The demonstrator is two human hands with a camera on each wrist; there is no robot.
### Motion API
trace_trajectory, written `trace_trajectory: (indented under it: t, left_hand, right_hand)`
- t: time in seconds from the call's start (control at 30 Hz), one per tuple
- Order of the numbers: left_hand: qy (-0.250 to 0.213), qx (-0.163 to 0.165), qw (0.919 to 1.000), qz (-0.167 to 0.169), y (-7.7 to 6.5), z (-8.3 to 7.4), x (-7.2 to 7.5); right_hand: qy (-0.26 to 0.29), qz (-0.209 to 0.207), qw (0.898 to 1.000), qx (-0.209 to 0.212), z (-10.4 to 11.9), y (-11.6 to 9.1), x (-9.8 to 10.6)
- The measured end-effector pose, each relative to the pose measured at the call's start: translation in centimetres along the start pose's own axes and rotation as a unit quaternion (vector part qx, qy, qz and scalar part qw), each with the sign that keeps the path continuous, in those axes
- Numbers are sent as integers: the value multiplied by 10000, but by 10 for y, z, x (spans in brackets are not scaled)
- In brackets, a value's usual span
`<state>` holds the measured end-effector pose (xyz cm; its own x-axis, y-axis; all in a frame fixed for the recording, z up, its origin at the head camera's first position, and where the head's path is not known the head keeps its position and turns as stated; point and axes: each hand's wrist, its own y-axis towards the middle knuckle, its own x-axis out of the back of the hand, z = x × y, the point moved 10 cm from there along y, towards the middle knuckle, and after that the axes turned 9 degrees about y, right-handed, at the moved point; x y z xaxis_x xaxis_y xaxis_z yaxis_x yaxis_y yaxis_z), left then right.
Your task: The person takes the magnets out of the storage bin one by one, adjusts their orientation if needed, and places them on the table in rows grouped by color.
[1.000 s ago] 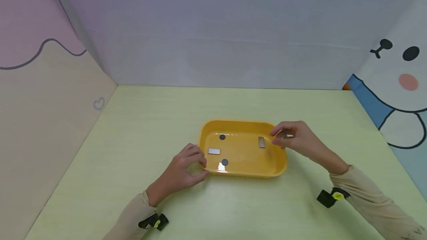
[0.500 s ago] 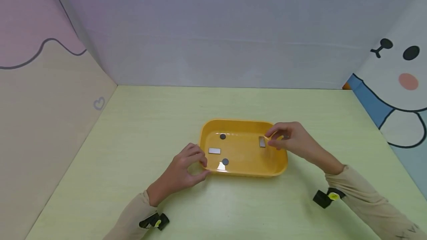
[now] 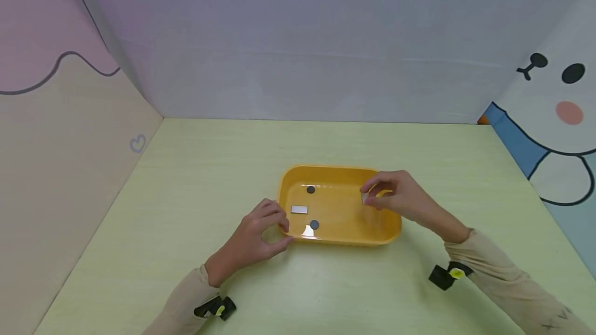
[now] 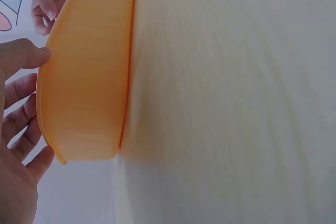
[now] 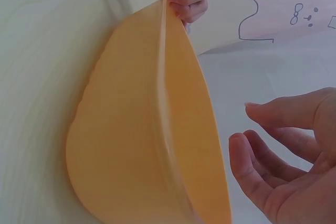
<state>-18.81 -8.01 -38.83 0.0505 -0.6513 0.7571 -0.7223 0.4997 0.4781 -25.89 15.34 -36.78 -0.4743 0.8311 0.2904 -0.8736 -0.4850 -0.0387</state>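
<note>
A shallow yellow tray [image 3: 346, 237] lies on the table with small flat pieces inside. My left hand [image 3: 256, 234] grips its left end, thumb and fingertips at the rim; the left wrist view shows the thumb [image 4: 37, 56] on the rim. My right hand [image 3: 398, 195] is over the tray's right end, fingers bent and apart, and the right wrist view shows a gap between the thumb and fingertips. At its fingertips is a silver rectangular piece [image 3: 364, 198], partly hidden by them. A white-silver rectangle [image 3: 299, 210] and two dark discs, one rear [image 3: 311, 189] and one front [image 3: 314, 225], lie farther left.
A pale green-yellow table [image 3: 223, 159] surrounds the tray. Behind stands a plain grey-lilac wall [image 3: 298, 66], with printed panels at left and right. Both sleeves carry black wrist cameras, on the left [image 3: 226, 308] and right [image 3: 441, 277].
My right hand has moved left, from the tray's right rim to over the silver rectangle, which its fingertips now partly cover. The left hand has kept its grip on the tray.
</note>
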Motion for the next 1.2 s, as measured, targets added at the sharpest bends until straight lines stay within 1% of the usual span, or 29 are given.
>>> trace_trajectory:
  t: [0.17,0.27,0.63,1.07,1.2]
  left_hand:
    - [15,-30,10000,-33,-1,0,1]
    - [8,-42,10000,-43,0,-1,2]
    - [7,-78,10000,-45,1,-1,3]
    - [-8,-102,9999,-79,1,-2,3]
    - [-32,-100,9999,-78,0,-2,3]
  right_hand:
    - [237,119,9996,-124,-1,3,-8]
    - [269,150,9993,-209,-3,5,-12]
    - [268,299,9990,-189,-10,13,-27]
    - [24,366,9992,-184,-12,19,-46]
    - [56,402,9991,-141,-14,20,-52]
